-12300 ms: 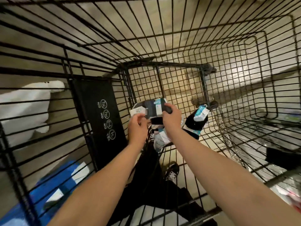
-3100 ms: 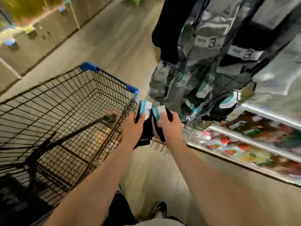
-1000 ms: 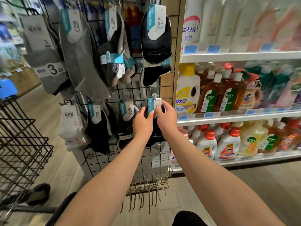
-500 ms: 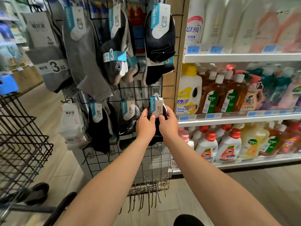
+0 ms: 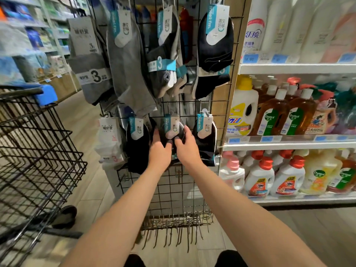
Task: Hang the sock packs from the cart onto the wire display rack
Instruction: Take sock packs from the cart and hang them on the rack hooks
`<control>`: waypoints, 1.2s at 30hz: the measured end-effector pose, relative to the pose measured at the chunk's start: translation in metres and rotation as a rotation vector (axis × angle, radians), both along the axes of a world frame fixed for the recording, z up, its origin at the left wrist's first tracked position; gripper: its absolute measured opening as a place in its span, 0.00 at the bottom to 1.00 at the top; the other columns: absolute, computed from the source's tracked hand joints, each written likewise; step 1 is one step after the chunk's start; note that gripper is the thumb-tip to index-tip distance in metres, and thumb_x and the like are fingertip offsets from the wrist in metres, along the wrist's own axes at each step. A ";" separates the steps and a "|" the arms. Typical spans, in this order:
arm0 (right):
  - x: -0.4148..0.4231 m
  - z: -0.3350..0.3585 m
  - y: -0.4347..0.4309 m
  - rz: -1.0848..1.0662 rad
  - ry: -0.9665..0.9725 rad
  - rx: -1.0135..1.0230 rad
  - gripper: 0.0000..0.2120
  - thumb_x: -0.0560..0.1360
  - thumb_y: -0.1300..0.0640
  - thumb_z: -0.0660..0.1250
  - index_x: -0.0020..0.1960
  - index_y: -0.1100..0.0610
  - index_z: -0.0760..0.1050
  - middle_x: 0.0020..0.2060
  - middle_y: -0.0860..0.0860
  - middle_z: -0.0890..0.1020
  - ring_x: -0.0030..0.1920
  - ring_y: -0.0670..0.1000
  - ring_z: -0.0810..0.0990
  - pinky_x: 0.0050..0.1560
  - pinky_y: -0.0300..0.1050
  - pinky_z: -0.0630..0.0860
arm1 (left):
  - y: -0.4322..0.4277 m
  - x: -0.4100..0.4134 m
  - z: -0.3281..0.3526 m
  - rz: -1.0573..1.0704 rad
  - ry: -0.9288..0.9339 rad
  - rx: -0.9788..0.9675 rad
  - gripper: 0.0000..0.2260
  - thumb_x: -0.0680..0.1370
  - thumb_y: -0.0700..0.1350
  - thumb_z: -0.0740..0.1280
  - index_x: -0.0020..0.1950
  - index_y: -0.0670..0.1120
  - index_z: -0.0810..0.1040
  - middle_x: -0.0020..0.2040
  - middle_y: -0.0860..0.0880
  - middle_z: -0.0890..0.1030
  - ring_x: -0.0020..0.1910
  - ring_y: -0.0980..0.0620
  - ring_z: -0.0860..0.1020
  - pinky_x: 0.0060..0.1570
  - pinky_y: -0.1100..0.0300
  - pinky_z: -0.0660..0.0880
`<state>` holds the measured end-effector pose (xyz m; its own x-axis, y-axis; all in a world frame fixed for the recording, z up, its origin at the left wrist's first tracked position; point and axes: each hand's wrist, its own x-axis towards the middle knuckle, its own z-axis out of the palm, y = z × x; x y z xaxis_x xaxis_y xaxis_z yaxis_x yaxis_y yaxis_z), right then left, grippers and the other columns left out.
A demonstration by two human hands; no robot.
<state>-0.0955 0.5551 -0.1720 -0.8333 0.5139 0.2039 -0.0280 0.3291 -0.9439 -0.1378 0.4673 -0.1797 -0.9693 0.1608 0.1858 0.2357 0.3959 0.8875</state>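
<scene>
Nearby, the cart [image 5: 38, 143] stood at left, with open floor [image 5: 92, 189] before the wire display rack [image 5: 192, 182]. Both arms extended; left hand [image 5: 159, 153] and right hand [image 5: 186, 149] curled fingers around the dark sock pack [image 5: 174, 128], hanging lower-row, tight between neighbouring packs [image 5: 206, 135].

The left forearm [image 5: 125, 205] and the right forearm [image 5: 231, 205] are seen uncovered along their whole visible length, up to the left hand [image 5: 159, 153] and the right hand [image 5: 187, 151]. Two patches of black clothing [image 5: 231, 259] are shown at the bottom edge, one beneath each arm; the kind of garment cannot be told.
</scene>
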 end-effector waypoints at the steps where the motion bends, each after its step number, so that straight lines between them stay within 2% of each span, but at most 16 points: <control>1: -0.005 0.001 -0.002 0.022 -0.048 -0.039 0.31 0.82 0.57 0.61 0.82 0.50 0.55 0.76 0.51 0.69 0.74 0.52 0.69 0.75 0.53 0.67 | 0.002 -0.003 0.002 -0.035 -0.023 -0.036 0.31 0.82 0.44 0.63 0.82 0.52 0.52 0.74 0.40 0.70 0.70 0.40 0.71 0.67 0.52 0.70; 4: -0.009 -0.001 -0.004 -0.035 -0.059 -0.084 0.31 0.81 0.59 0.60 0.82 0.48 0.54 0.75 0.52 0.70 0.73 0.55 0.71 0.72 0.57 0.70 | 0.008 -0.006 0.006 -0.073 -0.082 -0.021 0.25 0.83 0.44 0.62 0.80 0.51 0.60 0.72 0.43 0.73 0.69 0.40 0.72 0.62 0.55 0.69; 8: 0.000 -0.009 -0.010 -0.135 0.047 0.029 0.31 0.82 0.60 0.60 0.82 0.50 0.55 0.77 0.51 0.65 0.77 0.51 0.64 0.77 0.52 0.63 | 0.009 -0.008 0.004 -0.177 -0.131 0.059 0.21 0.82 0.45 0.63 0.76 0.51 0.66 0.69 0.46 0.76 0.67 0.43 0.75 0.66 0.49 0.72; 11: -0.001 -0.013 -0.020 -0.267 0.104 0.059 0.29 0.81 0.60 0.60 0.80 0.54 0.58 0.78 0.54 0.62 0.78 0.52 0.58 0.79 0.48 0.55 | -0.009 0.001 -0.003 -0.173 0.045 0.085 0.20 0.82 0.46 0.63 0.75 0.52 0.69 0.66 0.50 0.79 0.64 0.50 0.76 0.63 0.57 0.73; 14: 0.001 -0.009 -0.040 -0.386 0.242 0.232 0.20 0.79 0.60 0.64 0.71 0.55 0.71 0.68 0.54 0.69 0.68 0.52 0.65 0.70 0.47 0.64 | -0.039 0.012 -0.008 0.037 0.328 0.144 0.14 0.82 0.44 0.62 0.67 0.50 0.76 0.60 0.56 0.77 0.61 0.54 0.76 0.58 0.65 0.72; 16: -0.006 -0.004 -0.055 -0.242 0.273 0.268 0.15 0.80 0.60 0.63 0.66 0.55 0.75 0.60 0.51 0.75 0.61 0.49 0.70 0.65 0.49 0.71 | -0.056 0.006 -0.008 0.182 0.401 0.192 0.13 0.82 0.42 0.62 0.66 0.49 0.76 0.60 0.55 0.74 0.61 0.52 0.74 0.60 0.60 0.73; 17: -0.011 0.000 -0.061 -0.139 0.238 0.225 0.15 0.80 0.59 0.62 0.66 0.56 0.75 0.59 0.51 0.77 0.60 0.49 0.74 0.64 0.50 0.73 | -0.063 -0.003 -0.007 0.227 0.360 0.205 0.15 0.82 0.41 0.62 0.68 0.48 0.74 0.63 0.52 0.74 0.64 0.49 0.73 0.63 0.57 0.71; 19: -0.019 0.010 -0.072 0.027 0.112 0.093 0.21 0.82 0.58 0.61 0.74 0.56 0.70 0.65 0.54 0.78 0.63 0.49 0.76 0.68 0.46 0.72 | -0.072 -0.024 -0.002 0.225 0.143 0.165 0.23 0.80 0.42 0.63 0.75 0.48 0.65 0.71 0.46 0.72 0.70 0.45 0.70 0.68 0.56 0.67; 21: -0.027 0.019 -0.079 0.112 -0.030 -0.004 0.27 0.84 0.55 0.60 0.81 0.54 0.59 0.74 0.57 0.72 0.71 0.53 0.71 0.68 0.41 0.65 | -0.079 -0.043 0.005 0.182 -0.004 -0.021 0.28 0.79 0.47 0.65 0.78 0.46 0.61 0.72 0.41 0.73 0.69 0.41 0.72 0.67 0.51 0.71; 23: -0.036 0.025 -0.082 0.141 -0.177 -0.048 0.30 0.84 0.52 0.59 0.83 0.54 0.52 0.75 0.58 0.70 0.74 0.57 0.69 0.69 0.44 0.65 | -0.080 -0.052 0.015 0.121 -0.075 -0.141 0.29 0.80 0.50 0.66 0.79 0.46 0.61 0.71 0.39 0.73 0.68 0.39 0.73 0.65 0.50 0.72; 26: -0.047 0.029 -0.082 0.119 -0.365 -0.076 0.28 0.84 0.47 0.57 0.78 0.63 0.63 0.71 0.62 0.74 0.70 0.60 0.73 0.70 0.49 0.69 | -0.081 -0.060 0.026 0.049 -0.171 -0.120 0.33 0.80 0.48 0.66 0.81 0.52 0.54 0.76 0.42 0.68 0.72 0.41 0.70 0.68 0.52 0.69; 28: -0.053 0.027 -0.083 0.128 -0.336 -0.102 0.26 0.84 0.50 0.57 0.79 0.60 0.61 0.73 0.62 0.71 0.72 0.61 0.71 0.73 0.51 0.67 | -0.081 -0.061 0.024 0.021 -0.210 -0.133 0.31 0.81 0.51 0.64 0.81 0.54 0.55 0.75 0.42 0.70 0.70 0.40 0.71 0.67 0.52 0.69; 30: -0.056 0.022 -0.084 0.125 -0.205 -0.148 0.28 0.84 0.55 0.57 0.82 0.50 0.53 0.76 0.59 0.68 0.75 0.60 0.67 0.75 0.52 0.64 | -0.083 -0.058 0.021 0.014 -0.210 -0.045 0.31 0.80 0.51 0.65 0.80 0.56 0.56 0.72 0.45 0.72 0.68 0.42 0.72 0.69 0.49 0.70; 32: -0.059 0.015 -0.085 0.128 -0.092 -0.239 0.28 0.83 0.57 0.58 0.81 0.46 0.56 0.76 0.56 0.69 0.76 0.58 0.67 0.76 0.54 0.64 | -0.083 -0.053 0.016 -0.002 -0.143 0.076 0.30 0.80 0.48 0.66 0.80 0.55 0.58 0.68 0.50 0.74 0.66 0.48 0.73 0.68 0.51 0.70; 33: -0.060 0.010 -0.084 0.132 -0.049 -0.280 0.27 0.83 0.58 0.58 0.81 0.45 0.59 0.76 0.54 0.70 0.76 0.56 0.67 0.76 0.52 0.64 | -0.083 -0.049 0.015 -0.005 -0.098 0.130 0.31 0.80 0.46 0.67 0.80 0.55 0.58 0.69 0.49 0.74 0.67 0.48 0.72 0.67 0.54 0.70; 36: -0.059 0.006 -0.082 0.155 -0.006 -0.307 0.25 0.84 0.62 0.56 0.80 0.49 0.61 0.74 0.53 0.71 0.74 0.52 0.69 0.72 0.44 0.65 | -0.080 -0.042 0.009 0.022 -0.059 0.217 0.31 0.79 0.41 0.67 0.79 0.55 0.60 0.70 0.49 0.74 0.68 0.48 0.72 0.61 0.61 0.68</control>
<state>-0.1542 0.4730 -0.1659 -0.9071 0.4173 0.0544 -0.0497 0.0221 -0.9985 -0.1800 0.3871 -0.1704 -0.9825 0.1016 0.1564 0.1741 0.1983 0.9646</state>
